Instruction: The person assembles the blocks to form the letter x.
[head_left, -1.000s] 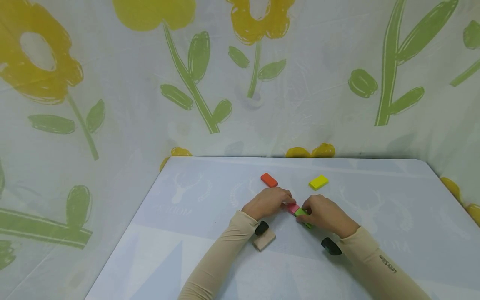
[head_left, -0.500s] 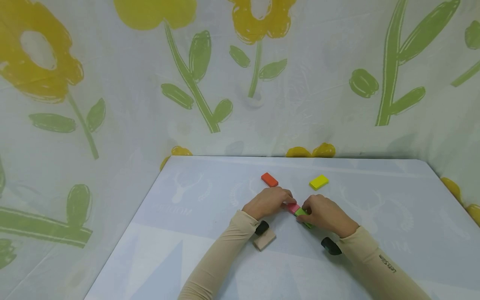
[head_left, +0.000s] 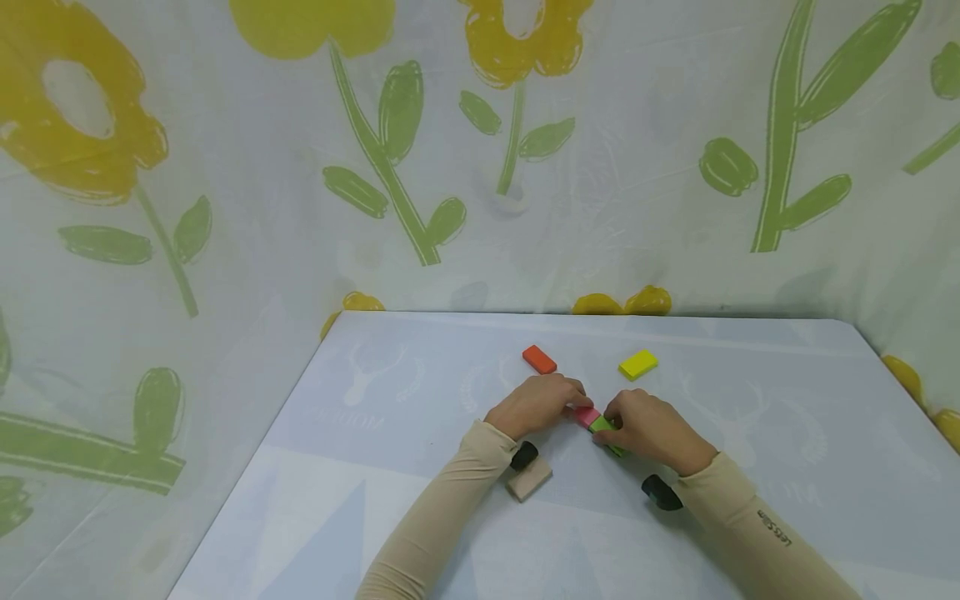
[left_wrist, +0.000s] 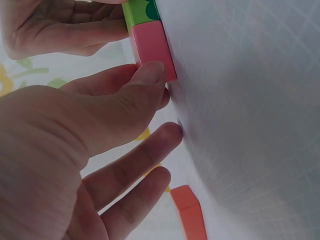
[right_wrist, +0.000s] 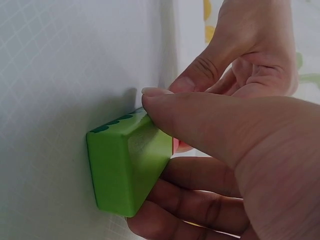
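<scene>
So the biggest thing here is the pale cloth backdrop (head_left: 630, 208), covered in yellow flowers and green leaves, filling the top half of the head view and running down both sides. Next is the light blue-grey table (head_left: 337, 442) with faint deer-head prints, taking up the lower half. Two beige sleeves come up from the bottom edge: the left sleeve (head_left: 442, 517) near bottom centre, the right sleeve (head_left: 750, 525) at lower right with dark lettering on it.

The right hand (head_left: 654, 425) sits right of centre, thumb and fingers pinching the green block (right_wrist: 127, 165). The left hand (head_left: 538, 404), just across from it, has the pink block (left_wrist: 154, 50) between thumb and finger, its other fingers kinda spread apart in the left wrist view. Those two blocks touch end to end, a bit below and right of the middle of the head view, and the green one has a dark scalloped print.

Other blocks: a plain wooden block (head_left: 530, 479) lower centre under the left wrist, a yellow block (head_left: 638, 365) above the right hand, and an orange block (head_left: 539, 359) just above the left hand. Smallest bits are the dark gadgets at the wrists, left gadget (head_left: 524, 455) and right gadget (head_left: 662, 492).
</scene>
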